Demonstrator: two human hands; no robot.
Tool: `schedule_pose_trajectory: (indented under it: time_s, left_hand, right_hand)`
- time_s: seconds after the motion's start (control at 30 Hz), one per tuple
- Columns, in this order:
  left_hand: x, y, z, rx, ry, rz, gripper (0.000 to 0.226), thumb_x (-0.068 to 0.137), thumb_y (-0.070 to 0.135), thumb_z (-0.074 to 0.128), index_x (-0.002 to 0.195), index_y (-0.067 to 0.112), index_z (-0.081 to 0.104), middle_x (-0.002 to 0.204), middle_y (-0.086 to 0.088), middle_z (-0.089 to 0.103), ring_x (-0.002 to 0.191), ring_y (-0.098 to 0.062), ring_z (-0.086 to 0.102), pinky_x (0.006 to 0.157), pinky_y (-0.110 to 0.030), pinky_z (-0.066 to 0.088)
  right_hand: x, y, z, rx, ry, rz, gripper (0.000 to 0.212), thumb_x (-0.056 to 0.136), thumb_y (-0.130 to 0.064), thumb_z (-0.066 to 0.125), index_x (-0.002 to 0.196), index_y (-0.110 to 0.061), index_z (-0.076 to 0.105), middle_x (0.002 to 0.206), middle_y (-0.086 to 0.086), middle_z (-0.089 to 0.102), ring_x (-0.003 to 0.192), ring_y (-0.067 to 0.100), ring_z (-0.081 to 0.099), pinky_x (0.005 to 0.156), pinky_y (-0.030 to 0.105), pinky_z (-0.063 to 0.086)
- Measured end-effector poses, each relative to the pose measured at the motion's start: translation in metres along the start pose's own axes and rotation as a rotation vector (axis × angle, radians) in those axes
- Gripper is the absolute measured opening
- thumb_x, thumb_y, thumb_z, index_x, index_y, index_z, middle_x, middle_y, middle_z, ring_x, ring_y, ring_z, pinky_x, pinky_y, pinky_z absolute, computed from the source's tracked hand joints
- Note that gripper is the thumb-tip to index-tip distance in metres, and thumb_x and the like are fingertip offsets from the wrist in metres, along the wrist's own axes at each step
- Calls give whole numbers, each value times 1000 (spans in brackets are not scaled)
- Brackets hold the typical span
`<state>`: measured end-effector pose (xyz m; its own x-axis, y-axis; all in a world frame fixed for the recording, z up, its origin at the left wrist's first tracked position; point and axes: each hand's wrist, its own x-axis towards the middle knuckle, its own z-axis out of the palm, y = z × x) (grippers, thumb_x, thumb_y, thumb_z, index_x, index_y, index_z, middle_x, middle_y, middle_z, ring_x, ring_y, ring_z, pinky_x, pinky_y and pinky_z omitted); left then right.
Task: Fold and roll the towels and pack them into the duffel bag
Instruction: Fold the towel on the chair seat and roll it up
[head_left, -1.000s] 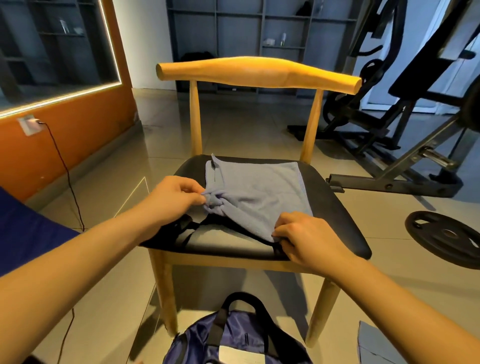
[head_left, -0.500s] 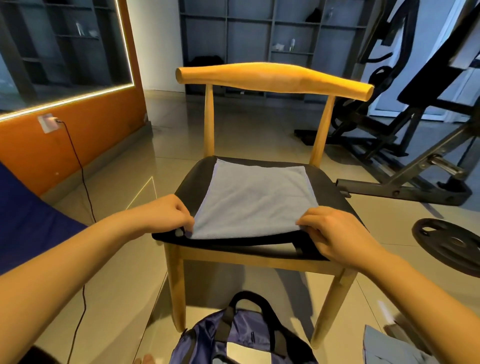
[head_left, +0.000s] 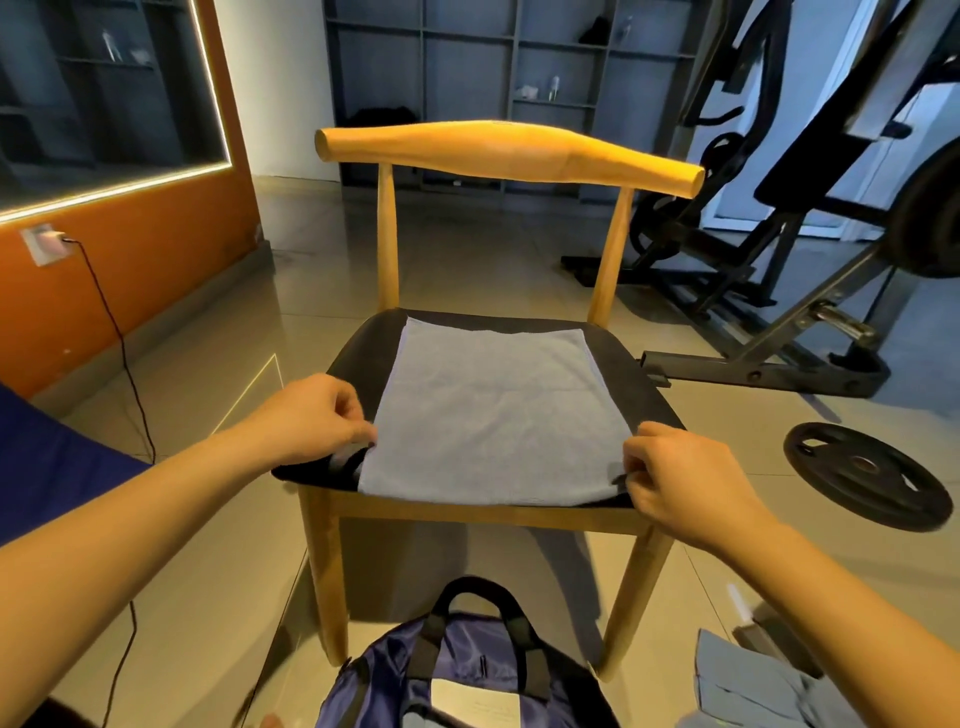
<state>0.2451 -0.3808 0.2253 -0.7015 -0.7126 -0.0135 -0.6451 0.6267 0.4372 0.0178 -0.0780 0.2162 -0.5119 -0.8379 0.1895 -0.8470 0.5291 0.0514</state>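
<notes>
The left hand (head_left: 317, 421) pinches the near left corner of the towel (head_left: 493, 415) between thumb and curled fingers. The right hand (head_left: 685, 483) pinches the near right corner the same way. Neither hand has hold of anything else.

The towel, pale grey-blue, lies spread flat on the black seat of the wooden chair (head_left: 509, 150). Its far edge is close to the chair's back posts and its near edge is at the chair's front rim, where both hands are. Bare seat shows on either side of it.

On the floor just in front of the chair stands the duffel bag (head_left: 467, 670), dark blue with black handles. In front of the chair and to its right lies a heap of pale blue cloth (head_left: 753, 680), cut off by the frame edge.

To the chair's right a black weight plate (head_left: 867, 475) lies flat on the tiles, and behind the chair on that side stands a weight bench (head_left: 753, 371). Behind the chair is grey shelving (head_left: 467, 62). To the chair's left a black cable (head_left: 122, 343) hangs from a wall socket.
</notes>
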Motion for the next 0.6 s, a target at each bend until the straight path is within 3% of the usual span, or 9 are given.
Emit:
schedule_pose_trajectory:
  time_s: [0.07, 0.13, 0.23, 0.3, 0.33, 0.4, 0.47, 0.53, 0.6]
  left_hand:
    - [0, 9, 10, -41, 157, 155, 17, 93, 41, 69, 91, 24, 70, 93, 4, 66, 86, -14, 64, 70, -21, 52]
    - [6, 17, 22, 34, 233, 303, 29, 97, 47, 61, 117, 27, 69, 119, 5, 64, 108, -13, 60, 90, -29, 54]
    - [17, 25, 36, 248, 86, 357, 62, 101, 58, 41, 154, 25, 41, 163, 2, 33, 149, -21, 31, 122, -40, 25]
    - [24, 23, 40, 365, -65, 321, 76, 98, 67, 23, 161, 24, 22, 170, 2, 14, 156, -21, 13, 125, -40, 9]
    - [28, 21, 40, 400, -116, 293, 80, 96, 70, 17, 162, 25, 19, 170, 2, 12, 156, -20, 11, 126, -41, 6]
    - [34, 19, 35, 415, -108, 273, 79, 95, 72, 16, 157, 26, 33, 166, 2, 27, 153, -19, 23, 126, -43, 10]
    - [41, 24, 32, 375, 1, 309, 75, 95, 71, 20, 144, 23, 52, 155, 1, 45, 143, -18, 39, 123, -42, 21]
    - [49, 32, 35, 337, 32, 343, 72, 99, 67, 27, 153, 22, 42, 163, -1, 34, 149, -20, 32, 125, -41, 20]
    - [57, 37, 42, 349, -57, 323, 83, 96, 71, 22, 161, 20, 22, 169, -2, 15, 155, -22, 17, 126, -40, 12]
  right_hand:
    - [4, 5, 6, 77, 56, 43, 18, 99, -36, 51, 97, -27, 66, 94, -8, 55, 79, 10, 54, 65, 20, 49]
    - [9, 5, 11, 190, 144, 19, 25, 102, -36, 45, 109, -25, 67, 107, -5, 59, 93, 12, 58, 76, 25, 54]
    - [19, 0, 14, 226, 66, -74, 49, 106, -48, 36, 146, -25, 50, 152, -5, 47, 138, 19, 47, 112, 36, 41]
    - [27, 7, 18, 172, -123, -54, 65, 102, -61, 25, 156, -26, 35, 164, -5, 30, 151, 19, 28, 123, 41, 23]
    - [31, 15, 20, 140, -184, 6, 68, 100, -64, 20, 153, -26, 38, 163, -3, 33, 150, 20, 29, 123, 44, 21]
    - [42, 31, 21, 102, -158, 132, 69, 99, -66, 15, 139, -24, 53, 153, 3, 47, 142, 22, 40, 119, 48, 27]
    - [58, 39, 22, 129, -85, 171, 65, 103, -61, 18, 144, -23, 51, 157, 4, 43, 146, 23, 36, 120, 48, 28]
    - [76, 31, 22, 197, -47, 65, 61, 106, -56, 24, 155, -23, 39, 165, 1, 31, 151, 21, 28, 123, 46, 25]
    - [94, 14, 23, 247, -79, -85, 60, 107, -53, 28, 157, -22, 35, 166, 0, 29, 152, 20, 26, 124, 44, 24]
